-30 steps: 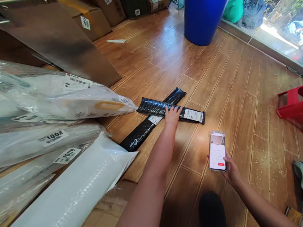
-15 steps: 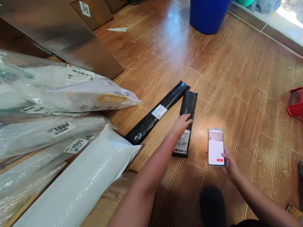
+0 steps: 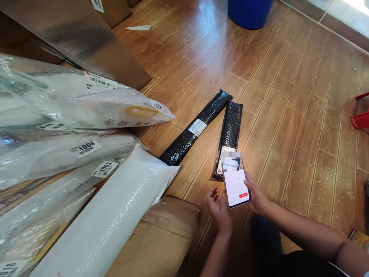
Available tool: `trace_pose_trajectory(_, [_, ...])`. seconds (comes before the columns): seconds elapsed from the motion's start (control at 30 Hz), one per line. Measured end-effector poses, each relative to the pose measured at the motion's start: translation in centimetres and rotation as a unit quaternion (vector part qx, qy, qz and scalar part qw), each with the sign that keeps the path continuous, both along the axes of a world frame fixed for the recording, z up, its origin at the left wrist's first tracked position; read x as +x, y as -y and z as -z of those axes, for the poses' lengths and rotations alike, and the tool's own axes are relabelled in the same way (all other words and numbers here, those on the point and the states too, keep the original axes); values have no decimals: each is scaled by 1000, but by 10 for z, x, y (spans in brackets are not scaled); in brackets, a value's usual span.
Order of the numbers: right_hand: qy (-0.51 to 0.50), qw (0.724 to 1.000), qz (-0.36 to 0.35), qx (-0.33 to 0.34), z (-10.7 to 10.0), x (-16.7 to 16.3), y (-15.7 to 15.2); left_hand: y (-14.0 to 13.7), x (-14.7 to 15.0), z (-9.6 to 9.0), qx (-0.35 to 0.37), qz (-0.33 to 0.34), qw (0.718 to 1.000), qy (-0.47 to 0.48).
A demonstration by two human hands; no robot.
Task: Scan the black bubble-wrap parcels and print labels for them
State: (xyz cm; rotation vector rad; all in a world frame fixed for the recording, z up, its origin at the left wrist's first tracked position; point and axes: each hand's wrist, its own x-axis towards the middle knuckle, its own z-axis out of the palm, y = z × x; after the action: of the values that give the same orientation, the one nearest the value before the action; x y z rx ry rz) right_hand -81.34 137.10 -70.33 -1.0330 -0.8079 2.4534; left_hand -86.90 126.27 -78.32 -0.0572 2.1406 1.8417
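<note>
My right hand point(image 3: 257, 198) is wrapped round the edge of a smartphone point(image 3: 235, 186), its thumb lying by the screen. The lit screen shows a camera picture at the top and a red button below. Just left of the phone, my left hand point(image 3: 218, 207) is empty, fingers loosely curled and apart. Beneath the phone's upper end lies a black bubble-wrap parcel point(image 3: 231, 123) on the floor, its white label partly covered. A longer black bubble-wrap parcel point(image 3: 186, 142) with a white label and handwriting lies slanted beside it, their far ends close together.
Clear-wrapped packages point(image 3: 115, 109) with numbered labels pile up at left, beside a long white parcel point(image 3: 115, 204) and a brown wrapped parcel point(image 3: 161, 231). A blue bin point(image 3: 250, 13) stands at the back; a red plastic object point(image 3: 360, 115) is at the right edge.
My left hand has drawn back from the shorter black parcel to beside the phone. The phone has moved left in my right hand, over that parcel's label.
</note>
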Motion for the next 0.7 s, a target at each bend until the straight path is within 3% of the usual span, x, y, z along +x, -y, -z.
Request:
trace_pose_trajectory(0.3, [5, 1000, -3, 12, -15, 4, 13, 17, 17, -2, 64, -36, 997, 35])
trace_pose_trajectory(0.7, [-13, 1000, -11, 20, -12, 7, 15, 21, 21, -4, 79, -20, 996, 30])
